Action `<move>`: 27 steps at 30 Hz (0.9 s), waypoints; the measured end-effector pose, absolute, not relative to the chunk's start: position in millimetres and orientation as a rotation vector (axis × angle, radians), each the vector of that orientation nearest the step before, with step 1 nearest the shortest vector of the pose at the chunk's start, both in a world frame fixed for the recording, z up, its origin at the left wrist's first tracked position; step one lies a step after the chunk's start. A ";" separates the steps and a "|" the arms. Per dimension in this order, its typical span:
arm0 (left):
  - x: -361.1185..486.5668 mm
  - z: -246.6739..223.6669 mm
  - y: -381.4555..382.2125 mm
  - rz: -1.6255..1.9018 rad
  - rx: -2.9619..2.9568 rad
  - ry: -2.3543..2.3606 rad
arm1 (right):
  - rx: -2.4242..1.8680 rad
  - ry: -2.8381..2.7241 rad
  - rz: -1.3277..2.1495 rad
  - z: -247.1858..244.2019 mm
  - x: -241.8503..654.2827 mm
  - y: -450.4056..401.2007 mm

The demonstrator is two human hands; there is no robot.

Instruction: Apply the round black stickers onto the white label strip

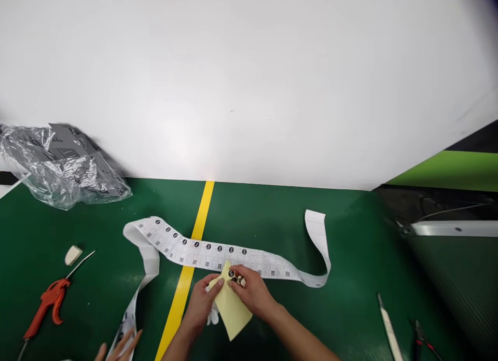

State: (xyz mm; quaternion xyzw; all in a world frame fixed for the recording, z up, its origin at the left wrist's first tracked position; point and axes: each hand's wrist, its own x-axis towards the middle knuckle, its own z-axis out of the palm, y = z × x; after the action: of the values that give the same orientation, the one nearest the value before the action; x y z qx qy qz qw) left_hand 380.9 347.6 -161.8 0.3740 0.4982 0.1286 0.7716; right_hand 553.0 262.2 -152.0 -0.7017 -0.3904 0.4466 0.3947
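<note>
A pale yellow paper sheet (pixel 234 315) is pinched between the thumb and fingers of my left hand (pixel 201 304). My right hand (pixel 252 292) has its fingers closed at the sheet's upper right edge, where small round black stickers (pixel 232 274) show; its fingertips are partly hidden. Just behind both hands runs a long white strip of printed labels (pixel 218 254), with black round marks and square codes along it. Something white and crumpled (pixel 213 314) shows beneath my left hand, its kind unclear.
Another person's hand (pixel 120 348) touches the strip's near left end. At left lie an orange air blow gun (pixel 49 299), a small whitish block (pixel 73 255) and grey parts in a clear plastic bag (pixel 73 164). A craft knife (pixel 389 327) and pliers (pixel 419 337) lie at right.
</note>
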 end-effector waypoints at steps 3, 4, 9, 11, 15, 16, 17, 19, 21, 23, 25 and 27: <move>374.2 -150.6 343.7 0.181 0.702 1.016 | -1.675 -0.803 1.299 -151.1 551.6 263.1; 371.5 -147.0 342.4 0.137 0.665 1.006 | -1.626 -0.809 1.340 -148.9 554.4 261.8; 367.5 -139.3 336.2 0.063 0.661 1.063 | -1.629 -1.078 1.334 -134.3 562.7 254.6; 370.7 -138.0 334.3 0.082 0.693 1.062 | -1.666 -1.112 1.269 -132.5 560.8 252.9; 375.3 -127.7 333.5 0.096 0.702 1.027 | -1.645 -1.054 1.286 -131.6 560.6 249.0; 375.6 -123.6 334.3 0.090 0.709 1.016 | -1.627 -1.058 1.315 -129.9 562.3 248.0; 375.7 -119.3 335.5 0.085 0.714 1.014 | -1.605 -1.079 1.342 -127.4 564.3 247.0; 375.6 -110.4 338.7 0.088 0.712 1.043 | -1.569 -1.147 1.371 -119.7 568.5 245.7; 375.2 -102.0 341.9 0.107 0.694 1.081 | -1.562 -1.221 1.369 -110.4 571.3 245.4; 374.3 -95.0 343.3 0.110 0.678 1.072 | -1.573 -1.274 1.342 -102.4 571.3 246.1; 373.0 -90.5 340.9 0.106 0.640 1.020 | -1.594 -1.262 1.287 -97.9 568.3 247.6; 372.1 -89.5 333.7 0.122 0.564 1.001 | -1.640 -1.154 1.206 -97.7 562.4 248.8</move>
State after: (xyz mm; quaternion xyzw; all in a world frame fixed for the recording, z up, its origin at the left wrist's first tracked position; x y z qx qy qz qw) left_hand 372.1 333.7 -89.5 0.2665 0.4729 0.0578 0.8378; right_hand 562.4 248.8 -97.7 -0.6453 -0.4541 0.4745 0.3901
